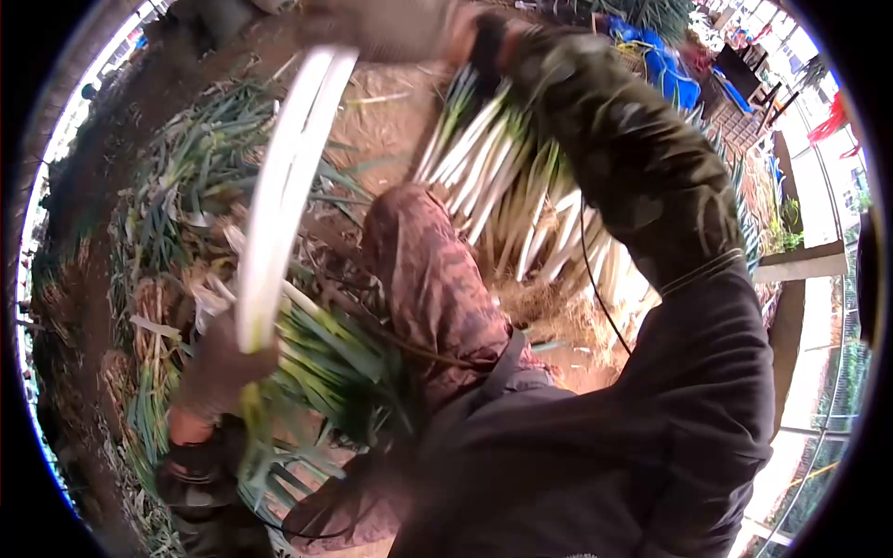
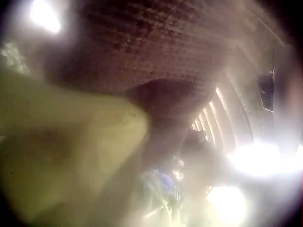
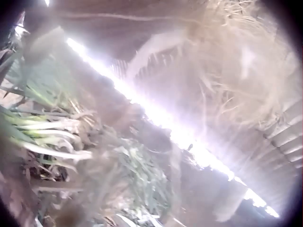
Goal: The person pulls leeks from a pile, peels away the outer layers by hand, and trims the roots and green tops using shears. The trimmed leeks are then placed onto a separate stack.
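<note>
A couple of long green onions [image 1: 293,186] with thick white shanks stretch between my two hands, blurred by motion. My left hand [image 1: 219,367], in a brown glove, grips them at the lower left, where white turns to green. At the top of the head view my gloved right hand [image 1: 381,28] holds their other end. A tangle of pale roots [image 3: 246,66] fills the upper part of the right wrist view. In the left wrist view a yellow-green stalk [image 2: 94,137] lies close against the glove fabric [image 2: 156,47]. Green leaves [image 1: 326,358] of more onions lie beside my left hand.
White-stalked green onions [image 1: 507,177] lie in a row beyond my knee [image 1: 419,242], roots towards me. Leafy onions [image 1: 195,158] are heaped on the soil at the left. A blue sheet [image 1: 665,70] and a crate [image 1: 735,121] stand at the upper right.
</note>
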A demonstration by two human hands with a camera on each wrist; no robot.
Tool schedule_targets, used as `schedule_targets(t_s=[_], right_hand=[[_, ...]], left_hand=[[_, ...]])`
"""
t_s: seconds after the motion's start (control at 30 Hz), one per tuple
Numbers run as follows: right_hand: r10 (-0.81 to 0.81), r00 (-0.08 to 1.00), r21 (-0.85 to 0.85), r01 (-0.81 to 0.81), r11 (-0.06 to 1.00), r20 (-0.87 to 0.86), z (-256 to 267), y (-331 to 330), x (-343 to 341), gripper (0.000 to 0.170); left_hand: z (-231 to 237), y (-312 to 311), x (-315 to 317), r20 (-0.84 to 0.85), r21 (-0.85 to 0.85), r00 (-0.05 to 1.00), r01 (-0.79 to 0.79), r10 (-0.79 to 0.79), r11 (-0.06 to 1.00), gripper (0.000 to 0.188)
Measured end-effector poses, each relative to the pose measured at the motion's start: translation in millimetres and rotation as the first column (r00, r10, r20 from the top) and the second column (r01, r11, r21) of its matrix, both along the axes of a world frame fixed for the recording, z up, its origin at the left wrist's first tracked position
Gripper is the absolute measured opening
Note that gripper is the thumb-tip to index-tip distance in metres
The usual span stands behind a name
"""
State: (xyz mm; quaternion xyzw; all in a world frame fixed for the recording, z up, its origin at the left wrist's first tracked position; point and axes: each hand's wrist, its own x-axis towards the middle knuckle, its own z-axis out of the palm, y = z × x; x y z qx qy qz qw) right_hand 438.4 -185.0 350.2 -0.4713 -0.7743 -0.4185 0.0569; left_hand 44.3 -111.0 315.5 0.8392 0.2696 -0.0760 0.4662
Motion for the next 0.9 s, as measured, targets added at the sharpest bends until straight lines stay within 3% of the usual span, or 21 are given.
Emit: schedule_targets(t_s=[0.07, 0.1, 0.13, 0.17, 0.2, 0.23, 0.27, 0.33, 0.4, 0.43, 0.47, 0.5, 0.53, 0.57, 0.6, 0.63, 0.67, 0.8, 0.83, 0.87, 0.9], right_hand=[[-0.228, 0.971, 0.101, 0.220, 0.970, 0.069, 18.6, -42.4, 15.5, 0.023], [-0.262, 0.963, 0.232, 0.243, 0.942, 0.057, 18.2, -56.4, 28.4, 0.027], [-0.296, 0.954, 0.357, 0.263, 0.896, 0.040, 17.9, -68.8, 40.2, 0.033], [-0.359, 0.931, 0.303, 0.363, 0.881, -0.069, 19.8, -81.1, 44.5, 0.035], [-0.418, 0.892, 0.244, 0.449, 0.859, -0.171, 24.6, -92.1, 45.2, 0.037], [-0.650, 0.621, 0.017, 0.729, 0.684, -0.437, 20.5, -114.0, 40.5, 0.043], [-0.785, 0.219, -0.272, 0.856, 0.439, -0.579, 15.6, -139.7, 35.6, 0.050], [-0.785, 0.292, -0.115, 0.902, 0.416, -0.547, -80.9, -166.6, 98.0, 0.046], [-0.706, 0.134, -0.326, 0.816, 0.477, -0.696, -210.4, -188.8, 139.2, 0.042], [-0.742, -0.044, -0.500, 0.766, 0.404, -0.668, -244.3, -196.4, 108.8, 0.043], [-0.663, -0.249, -0.636, 0.636, 0.437, -0.706, -289.6, -198.5, 88.9, 0.043], [-0.509, -0.641, -0.806, 0.337, 0.486, -0.575, -307.5, -197.9, 56.2, 0.043], [-0.546, -0.762, -0.891, 0.091, 0.444, -0.350, -362.3, -194.1, 58.0, 0.058], [-0.390, -0.845, -0.809, 0.083, 0.582, -0.366, -428.6, -195.0, 56.6, 0.049], [-0.225, -0.911, -0.705, 0.093, 0.703, -0.345, -474.2, -197.0, 49.9, 0.040], [-0.055, -0.981, -0.668, 0.086, 0.739, -0.188, -487.7, -201.6, 43.1, 0.053], [0.113, -0.993, -0.629, 0.098, 0.771, -0.016, -498.7, -206.8, 40.2, 0.066], [-0.407, -0.854, -0.895, 0.139, 0.423, -0.325, -405.5, -227.1, 2.1, 0.057], [-0.514, -0.704, -0.869, 0.350, 0.349, -0.490, -401.9, -234.6, 0.8, 0.050], [-0.476, -0.553, -0.725, 0.583, 0.366, -0.684, -385.7, -243.0, -3.1, 0.044], [-0.403, -0.291, -0.442, 0.823, 0.358, -0.868, -411.6, -252.5, 14.1, 0.050]], left_hand=[[19.8, 26.7, 10.5, 0.077, 0.066, 0.994, 0.078, -0.083, 0.995, 0.048], [46.6, 29.5, 29.2, -0.021, 0.373, 0.992, 0.125, -0.127, 0.919, 0.047], [80.8, 24.9, 45.1, -0.082, 0.543, 0.996, 0.084, -0.047, 0.835, 0.051], [105.3, 41.5, 63.4, -0.164, 0.606, 0.984, 0.159, -0.073, 0.779, 0.060], [109.9, 58.9, 80.3, 0.110, 0.732, 0.976, 0.050, -0.190, 0.679, 0.058], [114.8, 65.3, 82.2, 0.172, 0.880, 0.957, -0.043, -0.232, 0.474, 0.064], [122.9, 60.0, 89.2, 0.231, 0.960, 0.940, -0.180, -0.249, 0.213, 0.071], [134.5, 12.9, 95.8, 0.272, 0.910, 0.930, -0.333, -0.248, -0.248, 0.092], [97.5, 17.9, 82.9, 0.395, 0.915, 0.861, -0.400, -0.321, 0.052, 0.075], [65.1, 16.7, 73.4, 0.422, 0.905, 0.857, -0.376, -0.295, 0.200, 0.071], [33.0, 15.3, 63.4, 0.452, 0.870, 0.854, -0.357, -0.259, 0.340, 0.068], [-9.6, 11.0, 49.2, 0.435, 0.828, 0.883, -0.313, -0.179, 0.466, 0.069], [-54.5, 14.5, 33.1, 0.410, 0.732, 0.907, -0.261, -0.101, 0.629, 0.069], [-82.7, 12.9, 14.2, 0.135, 0.868, 0.988, -0.085, -0.068, 0.490, 0.072], [-109.8, 11.9, -2.8, 0.131, 0.714, 0.990, -0.136, 0.060, 0.686, 0.072], [-135.9, 11.6, -22.2, 0.091, 0.518, 0.979, -0.203, 0.182, 0.831, 0.071], [-162.9, 17.2, -48.9, 0.041, 0.468, 0.971, -0.227, 0.236, 0.854, 0.068], [-229.7, 17.1, -139.0, 0.026, 0.309, 0.927, -0.363, 0.373, 0.879, 0.056], [-234.7, 12.4, -152.4, 0.010, 0.296, 0.919, -0.379, 0.394, 0.877, 0.055], [-240.1, 9.2, -161.0, -0.006, 0.282, 0.911, -0.394, 0.412, 0.875, 0.053], [-245.7, 7.8, -166.2, 0.033, 0.245, 0.905, -0.419, 0.424, 0.874, 0.051]])
